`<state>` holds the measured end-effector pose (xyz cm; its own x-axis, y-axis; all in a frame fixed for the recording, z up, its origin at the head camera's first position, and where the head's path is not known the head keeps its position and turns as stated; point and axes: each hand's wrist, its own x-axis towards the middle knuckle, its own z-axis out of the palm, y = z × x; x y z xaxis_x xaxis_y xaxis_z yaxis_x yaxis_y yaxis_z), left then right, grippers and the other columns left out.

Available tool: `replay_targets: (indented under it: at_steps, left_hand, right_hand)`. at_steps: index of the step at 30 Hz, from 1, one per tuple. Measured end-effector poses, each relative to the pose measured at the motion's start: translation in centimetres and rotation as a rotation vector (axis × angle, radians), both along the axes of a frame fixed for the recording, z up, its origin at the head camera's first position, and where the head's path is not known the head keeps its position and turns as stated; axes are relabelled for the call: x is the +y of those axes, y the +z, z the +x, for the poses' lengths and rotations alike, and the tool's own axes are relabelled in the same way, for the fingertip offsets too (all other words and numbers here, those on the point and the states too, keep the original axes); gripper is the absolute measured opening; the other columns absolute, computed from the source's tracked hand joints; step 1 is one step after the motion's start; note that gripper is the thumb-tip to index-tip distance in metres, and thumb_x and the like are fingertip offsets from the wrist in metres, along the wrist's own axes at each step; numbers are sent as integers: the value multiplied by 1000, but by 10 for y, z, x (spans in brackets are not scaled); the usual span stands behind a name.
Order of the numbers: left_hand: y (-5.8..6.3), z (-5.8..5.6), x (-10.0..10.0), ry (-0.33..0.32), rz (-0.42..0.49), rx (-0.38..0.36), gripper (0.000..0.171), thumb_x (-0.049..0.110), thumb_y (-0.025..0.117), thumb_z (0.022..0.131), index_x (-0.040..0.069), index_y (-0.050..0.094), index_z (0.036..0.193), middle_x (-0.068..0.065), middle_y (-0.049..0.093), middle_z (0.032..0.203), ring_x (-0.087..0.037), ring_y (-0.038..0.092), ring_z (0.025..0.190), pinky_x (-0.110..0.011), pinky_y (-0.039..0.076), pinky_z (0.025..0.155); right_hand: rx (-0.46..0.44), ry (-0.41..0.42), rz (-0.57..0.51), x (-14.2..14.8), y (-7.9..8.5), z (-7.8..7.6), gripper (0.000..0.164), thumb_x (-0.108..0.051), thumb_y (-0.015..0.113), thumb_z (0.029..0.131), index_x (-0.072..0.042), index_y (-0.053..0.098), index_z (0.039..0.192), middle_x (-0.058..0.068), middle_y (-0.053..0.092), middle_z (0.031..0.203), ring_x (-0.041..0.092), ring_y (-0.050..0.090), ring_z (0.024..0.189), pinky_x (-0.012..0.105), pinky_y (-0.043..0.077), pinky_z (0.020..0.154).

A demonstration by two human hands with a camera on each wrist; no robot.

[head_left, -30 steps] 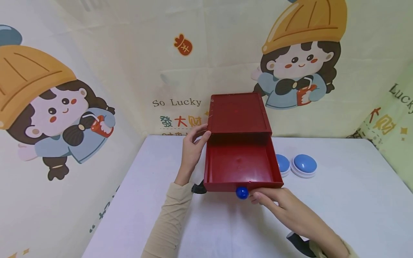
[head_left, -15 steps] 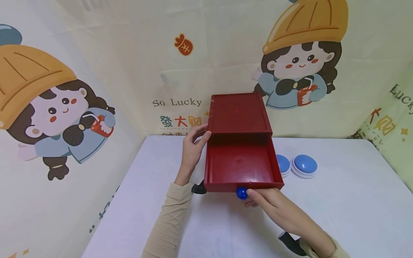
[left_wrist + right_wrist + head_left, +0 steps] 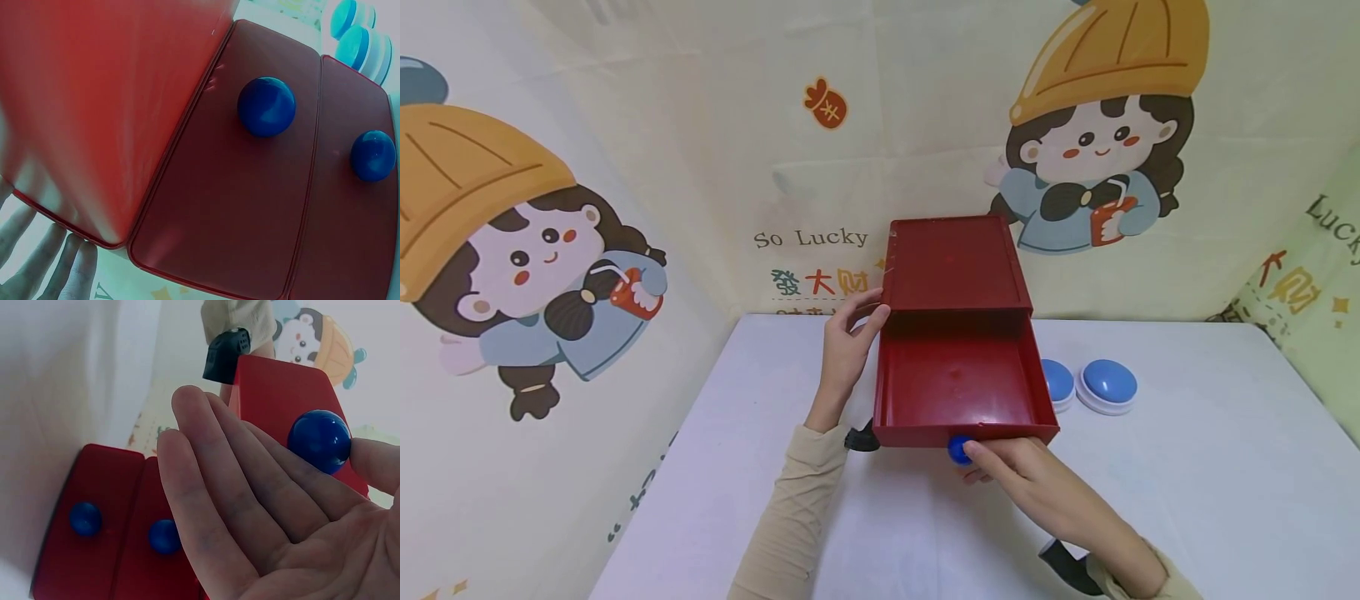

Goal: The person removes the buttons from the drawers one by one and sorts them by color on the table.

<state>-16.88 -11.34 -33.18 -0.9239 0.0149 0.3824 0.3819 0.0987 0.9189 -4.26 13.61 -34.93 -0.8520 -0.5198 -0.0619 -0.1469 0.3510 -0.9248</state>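
A red cabinet [image 3: 955, 262] stands on the white table, its top drawer [image 3: 951, 383] pulled out with nothing inside. On the drawer's front is a round blue knob [image 3: 957, 450]. My right hand [image 3: 1037, 483] holds this knob between thumb and index finger; the other fingers extend below, as the right wrist view shows. My left hand [image 3: 844, 346] rests against the cabinet's left side with fairly straight fingers. Two lower drawers, one with a blue knob [image 3: 267, 106] and another with a blue knob [image 3: 373, 155], are in against the cabinet in the left wrist view.
Right of the cabinet sit two blue-topped white round push buttons; one button [image 3: 1107, 385] shows fully, the other button [image 3: 1057, 383] is partly hidden by the drawer. A printed cloth [image 3: 925, 125] hangs behind the white table [image 3: 1210, 458].
My right hand has moved left from beside the knob onto it, the thumb now on its right side. The drawer and my left hand look unmoved.
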Motion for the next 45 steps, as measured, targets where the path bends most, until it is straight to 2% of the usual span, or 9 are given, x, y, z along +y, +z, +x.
replay_targets:
  at_steps: [9, 24, 45]
  left_hand:
    - [0, 0, 0, 4, -11, 13, 38, 13, 64, 97, -1, 59, 132, -16, 61, 130, -29, 60, 116, -29, 54, 93]
    - [0, 0, 0, 4, -2, 9, 38, 13, 63, 97, -2, 59, 132, -17, 61, 129, -28, 60, 116, -28, 54, 92]
    - [2, 1, 1, 9, -14, 6, 38, 12, 64, 97, -2, 59, 132, -17, 61, 130, -27, 60, 117, -36, 54, 95]
  right_hand:
    - [18, 9, 18, 0, -1, -1, 38, -39, 46, 105, -11, 70, 116, 10, 69, 110, 10, 69, 90, 26, 58, 81]
    - [23, 2, 19, -1, -1, -3, 36, -38, 48, 104, -12, 70, 115, 10, 69, 109, 9, 69, 89, 27, 58, 80]
    - [11, -23, 21, -2, 1, -9, 36, -38, 49, 104, -12, 71, 116, 7, 69, 109, 12, 70, 88, 28, 59, 79]
